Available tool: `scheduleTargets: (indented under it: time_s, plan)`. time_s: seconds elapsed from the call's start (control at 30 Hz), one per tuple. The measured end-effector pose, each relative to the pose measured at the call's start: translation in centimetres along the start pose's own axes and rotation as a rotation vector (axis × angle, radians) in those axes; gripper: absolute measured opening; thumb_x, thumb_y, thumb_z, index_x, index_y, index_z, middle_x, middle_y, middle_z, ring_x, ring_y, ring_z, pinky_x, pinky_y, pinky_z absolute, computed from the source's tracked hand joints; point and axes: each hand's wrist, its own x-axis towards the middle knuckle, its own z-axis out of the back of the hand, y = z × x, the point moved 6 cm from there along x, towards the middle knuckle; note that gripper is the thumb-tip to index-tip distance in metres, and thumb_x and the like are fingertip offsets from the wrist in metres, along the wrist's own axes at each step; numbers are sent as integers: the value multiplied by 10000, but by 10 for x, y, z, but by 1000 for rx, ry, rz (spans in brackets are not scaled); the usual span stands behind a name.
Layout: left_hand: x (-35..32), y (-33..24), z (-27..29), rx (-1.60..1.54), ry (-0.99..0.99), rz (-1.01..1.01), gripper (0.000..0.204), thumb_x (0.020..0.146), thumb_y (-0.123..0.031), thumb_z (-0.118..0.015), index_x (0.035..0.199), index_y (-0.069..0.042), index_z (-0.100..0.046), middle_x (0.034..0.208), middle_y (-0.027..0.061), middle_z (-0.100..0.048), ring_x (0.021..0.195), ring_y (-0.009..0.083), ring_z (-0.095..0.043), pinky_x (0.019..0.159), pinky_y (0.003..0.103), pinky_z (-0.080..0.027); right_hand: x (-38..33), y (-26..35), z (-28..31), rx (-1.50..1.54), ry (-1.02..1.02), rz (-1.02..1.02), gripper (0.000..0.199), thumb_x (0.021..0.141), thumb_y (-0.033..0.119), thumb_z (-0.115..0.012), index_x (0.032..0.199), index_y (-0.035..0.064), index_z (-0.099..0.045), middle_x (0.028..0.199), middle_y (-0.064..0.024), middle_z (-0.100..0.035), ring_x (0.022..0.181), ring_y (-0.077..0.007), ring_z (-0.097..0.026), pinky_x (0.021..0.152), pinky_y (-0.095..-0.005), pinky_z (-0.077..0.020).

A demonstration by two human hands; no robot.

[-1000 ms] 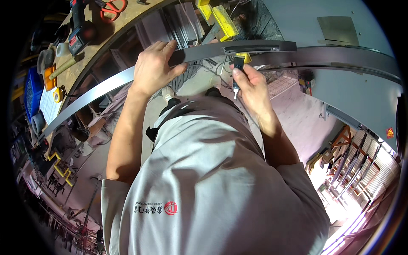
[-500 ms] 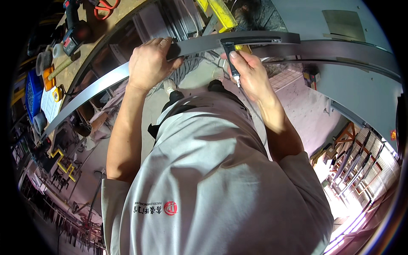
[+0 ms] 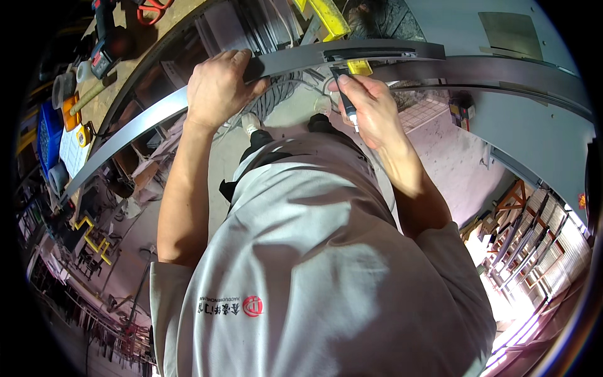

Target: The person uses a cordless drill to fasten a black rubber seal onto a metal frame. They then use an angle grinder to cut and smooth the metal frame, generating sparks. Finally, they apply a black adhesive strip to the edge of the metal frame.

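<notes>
Two bare hands, the left hand [image 3: 217, 91] and the right hand [image 3: 370, 110]; one long grey metal strip [image 3: 151, 116]; one pen-like tool [image 3: 347, 100]; one yellow block [image 3: 359, 66]; one blue crate [image 3: 45, 135]; one power drill [image 3: 107, 44].

The left hand [image 3: 217, 94] covers part of the metal strip [image 3: 138, 122], whose lower left end fades into the dark rim. The right hand [image 3: 370, 110] hides most of a thin tool [image 3: 347, 100]; its kind is unclear. The drill [image 3: 103, 38] is cut off at the top edge.
</notes>
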Motion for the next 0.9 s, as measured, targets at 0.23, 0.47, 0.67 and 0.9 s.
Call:
scheduleTargets:
  time_s: [0.23, 0.47, 0.67, 0.9]
  plan:
    - [1, -1, 1, -15, 4, 7, 445, 752, -389, -874, 979, -62, -674, 880, 122, -690, 852, 360, -701, 711, 469, -561, 10, 4, 0, 48, 65, 83, 352, 1076, 312, -628, 1046, -23, -732, 734, 22, -581, 633, -60, -488, 575, -246, -398]
    - [1, -2, 2, 2, 45, 28, 438, 758, -389, -872, 975, -63, -676, 879, 120, -692, 852, 354, -704, 710, 463, -560, 19, 2, -3, -4, 14, 72, 319, 1056, 288, -653, 1007, -16, -737, 777, 19, -601, 676, -70, -500, 601, -262, -402]
    - [1, 0, 1, 3, 68, 24, 512, 771, -382, -866, 1089, -19, -698, 932, 142, -703, 874, 376, -705, 715, 459, -565, 17, 6, 2, -187, -45, 129, 285, 1021, 232, -660, 981, -47, -696, 725, 22, -553, 677, -88, -435, 599, -300, -370]
    - [2, -1, 1, 3, 59, 27, 495, 764, -393, -867, 1052, -33, -685, 917, 135, -697, 869, 369, -702, 720, 465, -562, 15, 11, 1, -143, -46, 205, 276, 1017, 226, -664, 952, -41, -691, 701, 28, -520, 650, -80, -413, 571, -310, -342]
